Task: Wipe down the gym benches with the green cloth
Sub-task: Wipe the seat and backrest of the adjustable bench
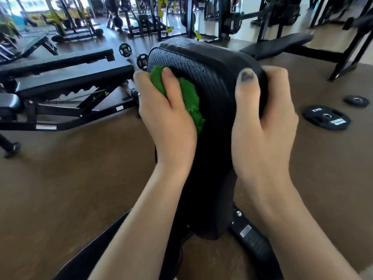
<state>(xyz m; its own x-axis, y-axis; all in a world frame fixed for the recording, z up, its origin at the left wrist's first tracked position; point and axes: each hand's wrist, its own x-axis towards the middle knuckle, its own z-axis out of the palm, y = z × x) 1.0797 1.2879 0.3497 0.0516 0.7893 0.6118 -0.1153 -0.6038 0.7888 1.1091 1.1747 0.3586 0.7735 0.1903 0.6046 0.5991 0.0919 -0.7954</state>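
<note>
The left hand [161,110] presses the bunched green cloth [188,98] against the bench pad [210,63]; the right hand [264,122] grips the pad's opposite edge. Best wiped firmly downward, pad braced.

A single wide-angle head view is looking forward and steeply down from just above the grip, sitting very close to it. Both forearms are running in from the bottom edge, meeting at the bench pad [210,81] in the frame's centre, where the left hand [165,118] and right hand [264,126] are clasping its two sides. Beyond the grip, the view is facing out across the gym floor [70,178], with edges bending and blurring.
</note>
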